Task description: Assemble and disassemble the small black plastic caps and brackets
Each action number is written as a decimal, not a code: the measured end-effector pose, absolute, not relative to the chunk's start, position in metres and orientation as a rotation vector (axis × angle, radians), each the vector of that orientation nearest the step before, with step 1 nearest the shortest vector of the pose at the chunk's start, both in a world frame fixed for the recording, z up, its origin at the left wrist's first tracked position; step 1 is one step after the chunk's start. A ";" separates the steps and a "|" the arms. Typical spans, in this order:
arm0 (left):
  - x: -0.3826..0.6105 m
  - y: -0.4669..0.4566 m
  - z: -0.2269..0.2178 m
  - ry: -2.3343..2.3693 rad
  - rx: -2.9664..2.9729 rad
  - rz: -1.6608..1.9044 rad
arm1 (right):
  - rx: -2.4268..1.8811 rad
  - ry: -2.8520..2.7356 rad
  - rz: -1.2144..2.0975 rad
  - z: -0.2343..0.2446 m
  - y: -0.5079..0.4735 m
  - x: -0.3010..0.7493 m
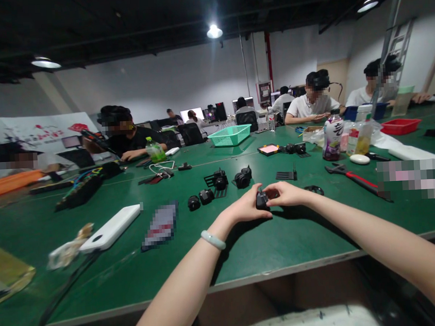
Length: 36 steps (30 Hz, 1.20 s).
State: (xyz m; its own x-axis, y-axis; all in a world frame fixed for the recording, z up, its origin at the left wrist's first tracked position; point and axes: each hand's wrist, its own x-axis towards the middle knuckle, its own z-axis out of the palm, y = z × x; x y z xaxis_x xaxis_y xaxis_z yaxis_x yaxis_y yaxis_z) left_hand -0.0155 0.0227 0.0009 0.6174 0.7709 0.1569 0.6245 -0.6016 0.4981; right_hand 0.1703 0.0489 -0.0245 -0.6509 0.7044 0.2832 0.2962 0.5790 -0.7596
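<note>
Over the green table (240, 244), my left hand (247, 204) is closed around a small black plastic part (262, 200), thumb on top and fingers below. From the other side, the fingertips of my right hand (286, 194) pinch the same part. Its exact kind is hard to make out. Just beyond my hands stand black camera-like pieces, one (243, 177) alone and one (219, 181) beside a slotted black frame. Two more rounded black pieces, one at the left (194, 202) and one nearer my wrist (206, 196), sit closer. A flat slotted black plate (285, 175) lies past my right hand.
Red-handled pliers (360, 179), a purple-labelled bottle (333, 136) and a white oval object (359, 159) are at the right. At the left lie a white power bank (113, 228) and a cable. A green basket (230, 136) stands farther back. Several people sit around the table.
</note>
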 end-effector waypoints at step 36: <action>-0.018 0.032 -0.011 1.163 2.479 0.549 | -0.819 -2.056 0.142 -0.016 0.007 0.162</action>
